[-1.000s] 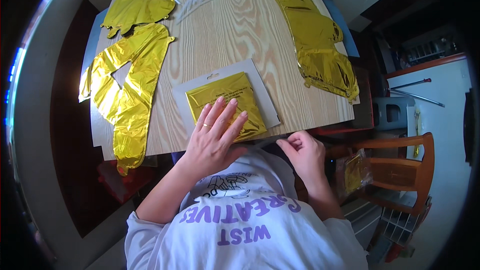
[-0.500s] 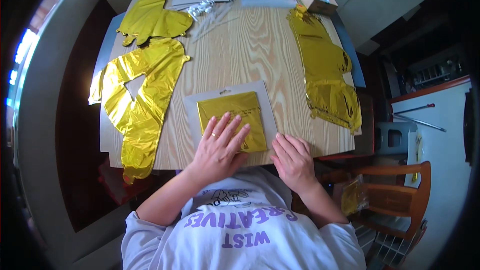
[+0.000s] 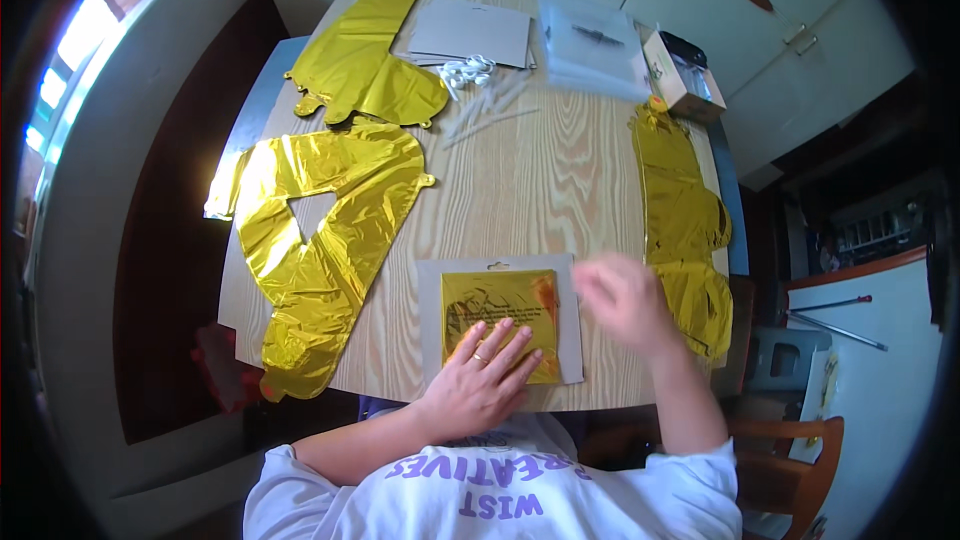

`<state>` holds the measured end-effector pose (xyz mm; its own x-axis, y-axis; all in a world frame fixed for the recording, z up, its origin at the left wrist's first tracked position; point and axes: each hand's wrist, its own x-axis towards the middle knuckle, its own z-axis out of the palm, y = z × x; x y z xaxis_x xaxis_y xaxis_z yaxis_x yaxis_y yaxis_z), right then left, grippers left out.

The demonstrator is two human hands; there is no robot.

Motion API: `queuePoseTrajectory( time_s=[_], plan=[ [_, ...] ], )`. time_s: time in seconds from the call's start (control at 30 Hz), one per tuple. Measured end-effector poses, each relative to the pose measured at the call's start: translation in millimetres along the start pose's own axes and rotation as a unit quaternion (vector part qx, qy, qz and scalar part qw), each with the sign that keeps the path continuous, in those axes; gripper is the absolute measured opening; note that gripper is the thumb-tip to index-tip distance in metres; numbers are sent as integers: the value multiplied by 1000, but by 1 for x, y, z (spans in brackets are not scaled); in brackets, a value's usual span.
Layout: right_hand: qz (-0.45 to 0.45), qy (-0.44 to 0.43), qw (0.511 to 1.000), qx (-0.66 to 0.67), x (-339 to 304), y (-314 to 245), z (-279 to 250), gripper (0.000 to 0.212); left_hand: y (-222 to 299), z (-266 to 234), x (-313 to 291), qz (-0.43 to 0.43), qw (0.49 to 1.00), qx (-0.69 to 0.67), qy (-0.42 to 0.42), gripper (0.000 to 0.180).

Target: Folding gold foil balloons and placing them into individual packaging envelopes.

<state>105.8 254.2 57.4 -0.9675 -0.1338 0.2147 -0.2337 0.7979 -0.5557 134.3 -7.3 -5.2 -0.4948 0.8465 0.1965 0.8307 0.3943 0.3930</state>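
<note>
A folded gold foil balloon, printed with dark lettering, lies on a grey backing card near the table's front edge. The card has a hanging slot at its far edge. My left hand rests flat on the balloon's lower part, fingers stretched out, a ring on one finger. Raised beside the card's far right corner, my right hand is smeared by motion. Its fingers look bent, but whether it holds anything cannot be made out. Unfolded gold foil balloons lie at left, far left and right.
Toward the back of the wooden table are stacked grey cards, white ribbon coils, translucent straws and clear plastic bags. An open box stands at the back right corner. A wooden chair is at lower right.
My right hand has lifted from the card's right edge and moved away from me, up and to the right. The left hand stays on the balloon. The whole view has tilted toward the table's back.
</note>
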Motion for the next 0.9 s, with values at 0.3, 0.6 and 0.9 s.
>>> queuePoseTrajectory(
  time_s=[0.3,0.6,0.9],
  plan=[
    [-67,-92,986,-124,251,50,87,14,-3,-3,-3,20,998,-50,45,39],
    [-98,-137,979,-112,95,20,43,10,-8,-4,-2,81,991,-71,77,21],
    [110,-8,988,107,-142,-60,11,17,-7,0,-6,75,988,-98,96,22]
  ],
)
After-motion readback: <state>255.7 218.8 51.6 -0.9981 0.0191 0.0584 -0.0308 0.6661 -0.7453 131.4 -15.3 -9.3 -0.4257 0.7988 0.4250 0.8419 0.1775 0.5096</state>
